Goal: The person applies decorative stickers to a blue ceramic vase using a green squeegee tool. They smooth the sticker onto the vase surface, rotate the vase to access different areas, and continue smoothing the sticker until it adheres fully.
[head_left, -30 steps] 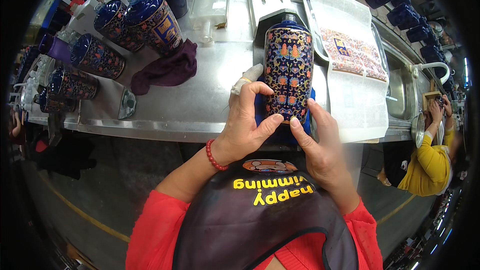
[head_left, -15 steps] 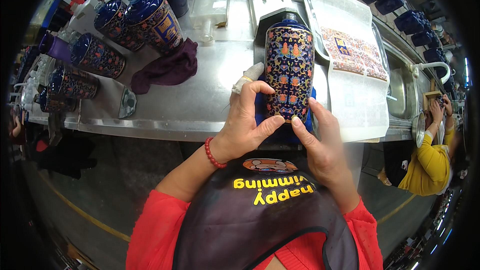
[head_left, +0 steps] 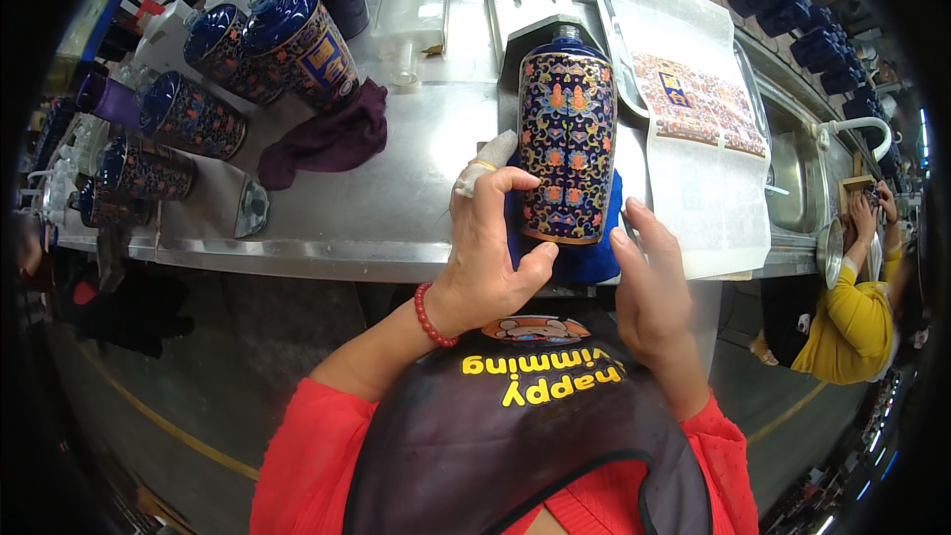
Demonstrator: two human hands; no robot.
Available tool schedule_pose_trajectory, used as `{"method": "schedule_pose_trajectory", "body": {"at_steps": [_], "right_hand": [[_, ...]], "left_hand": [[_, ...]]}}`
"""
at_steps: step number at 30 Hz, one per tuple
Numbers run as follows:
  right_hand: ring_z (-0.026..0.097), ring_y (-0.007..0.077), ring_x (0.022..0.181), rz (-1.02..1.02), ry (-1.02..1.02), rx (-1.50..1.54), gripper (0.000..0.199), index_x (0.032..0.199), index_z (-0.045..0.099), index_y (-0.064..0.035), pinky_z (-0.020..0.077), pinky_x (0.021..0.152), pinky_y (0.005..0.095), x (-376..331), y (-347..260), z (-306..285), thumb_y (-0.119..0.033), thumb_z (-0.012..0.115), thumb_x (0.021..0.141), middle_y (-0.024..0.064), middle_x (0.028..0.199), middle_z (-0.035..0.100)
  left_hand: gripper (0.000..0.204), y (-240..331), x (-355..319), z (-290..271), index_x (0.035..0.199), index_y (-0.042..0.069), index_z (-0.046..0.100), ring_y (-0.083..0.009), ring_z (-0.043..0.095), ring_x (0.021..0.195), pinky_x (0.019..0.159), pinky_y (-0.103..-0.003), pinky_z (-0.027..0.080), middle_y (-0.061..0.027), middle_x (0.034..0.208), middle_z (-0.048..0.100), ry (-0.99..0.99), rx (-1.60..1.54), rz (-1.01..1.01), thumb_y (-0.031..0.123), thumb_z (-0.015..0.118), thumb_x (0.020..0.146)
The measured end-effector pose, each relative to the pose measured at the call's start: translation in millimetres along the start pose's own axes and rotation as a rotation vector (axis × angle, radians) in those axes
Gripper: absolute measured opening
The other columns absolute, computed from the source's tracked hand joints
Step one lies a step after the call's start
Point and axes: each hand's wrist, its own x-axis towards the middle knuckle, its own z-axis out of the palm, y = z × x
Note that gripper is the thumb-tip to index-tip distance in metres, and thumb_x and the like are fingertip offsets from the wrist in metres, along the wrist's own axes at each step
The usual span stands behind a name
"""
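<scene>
A dark blue bottle [head_left: 567, 144] with a multicoloured floral pattern and gold edging lies with its clear neck pointing away from me, its base toward me. A blue cloth [head_left: 591, 263] shows beneath its near end. My left hand [head_left: 485, 243] grips the bottle's left side, index fingertip on the pattern and thumb by the base corner. White wrapping covers one of its fingers. To the right of the base, my right hand [head_left: 654, 277] is off the bottle, fingers apart and holding nothing.
Several patterned bottles [head_left: 312, 50] stand at the left, near a crumpled purple cloth [head_left: 327, 139]. Right of my bottle lies a sheet of backing paper [head_left: 708, 208] with a printed floral decal [head_left: 698, 104]. Beyond it is a sink [head_left: 790, 183]. A person in yellow [head_left: 847, 337] works at far right.
My right hand has come away from the bottle's base and opened to the right. My left thumb has drawn back slightly from the base. More of the blue cloth shows.
</scene>
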Motion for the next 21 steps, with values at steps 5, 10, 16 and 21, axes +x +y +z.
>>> {"method": "schedule_pose_trajectory", "body": {"at_steps": [5,10,16,21], "right_hand": [[0.059,0.0457,0.126,-0.012,0.047,0.039,0.057,0.133,0.063,0.0028,0.0493,0.106,0.0494,-4,6,7,0.021,0.058,0.079,0.0334,0.141,0.055],[0.052,0.0327,0.137,0.15,0.046,0.189,0.047,0.143,0.053,0.0016,0.0438,0.112,0.0421,-14,9,15,0.013,0.051,0.098,0.0232,0.149,0.051],[0.048,0.0215,0.14,0.364,0.109,0.551,0.056,0.153,0.044,0.0025,0.0424,0.111,0.0357,-21,5,17,0.015,0.044,0.098,0.0129,0.152,0.05],[0.05,0.0247,0.139,0.167,0.075,0.333,0.059,0.152,0.045,0.0034,0.0444,0.109,0.0362,-17,9,12,0.019,0.043,0.095,0.0155,0.153,0.049]], "left_hand": [[0.066,9,-4,7,0.137,0.001,0.039,-0.0274,0.042,0.128,0.115,-0.039,0.03,-0.0161,0.133,0.044,0.055,0.009,-0.027,0.004,0.07,0.079],[0.064,13,-6,12,0.137,0.0,0.038,-0.027,0.041,0.13,0.116,-0.04,0.029,-0.0168,0.135,0.043,0.077,-0.021,-0.047,0.003,0.067,0.08],[0.068,14,-7,18,0.141,-0.001,0.038,-0.0359,0.042,0.123,0.112,-0.046,0.029,-0.0209,0.136,0.046,0.127,-0.074,-0.022,0.005,0.066,0.08],[0.066,16,-7,22,0.142,-0.001,0.038,-0.0342,0.044,0.12,0.11,-0.045,0.031,-0.0202,0.135,0.047,0.144,-0.083,-0.017,0.006,0.064,0.082]]}}
